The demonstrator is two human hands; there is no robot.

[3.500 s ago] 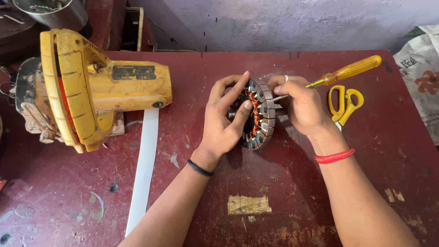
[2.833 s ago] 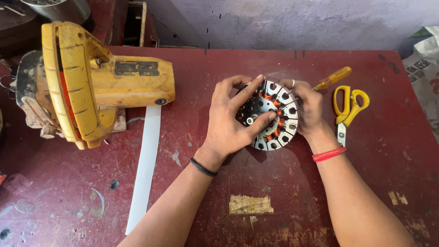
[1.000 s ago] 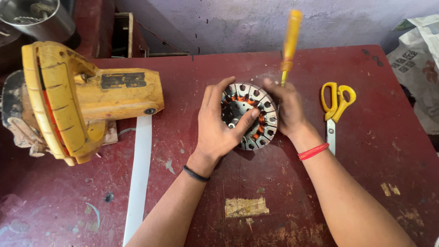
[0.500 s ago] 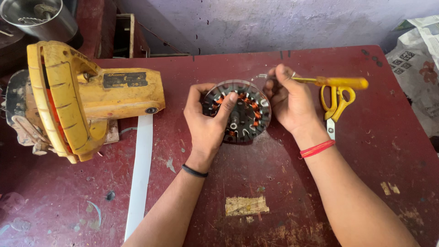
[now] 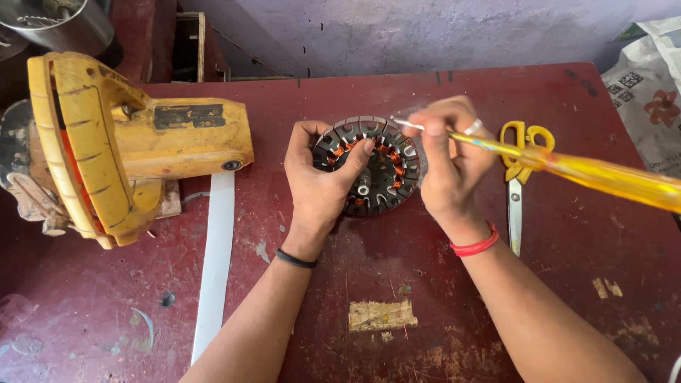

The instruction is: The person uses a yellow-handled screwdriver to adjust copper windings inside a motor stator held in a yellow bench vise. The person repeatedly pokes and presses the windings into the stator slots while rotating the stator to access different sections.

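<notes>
**A:** So what's going on with the stator (image 5: 372, 167) here? Where's it sitting?

**B:** On the red table (image 5: 425, 284), roughly dead centre, just right of the big yellow tool (image 5: 128, 145). Round steel thing with copper windings showing in the slots. It looks tipped up a bit off the table rather than lying flat, but I can't say for sure.

**A:** And the hands?

**B:** Left hand (image 5: 319, 181) is clamped on the stator's left side, thumb curled over the top edge onto the face, other fingers wrapped behind. Right hand (image 5: 450, 159) is at the stator's right edge, fingers closed tight on a yellow screwdriver (image 5: 567, 167). The handle sticks out to the right and is blurry; the metal tip pokes out left of the fingers, over the stator's upper right rim. Can't tell if the tip is actually touching it.

**A:** Anything else nearby?

**B:** Yellow-handled scissors (image 5: 518, 177) lying just right of the stator, partly behind the right hand. A long white strip (image 5: 216, 262) lies on the table left of the stator, running under the yellow tool. Red band on the right wrist, black one on the left.
</notes>
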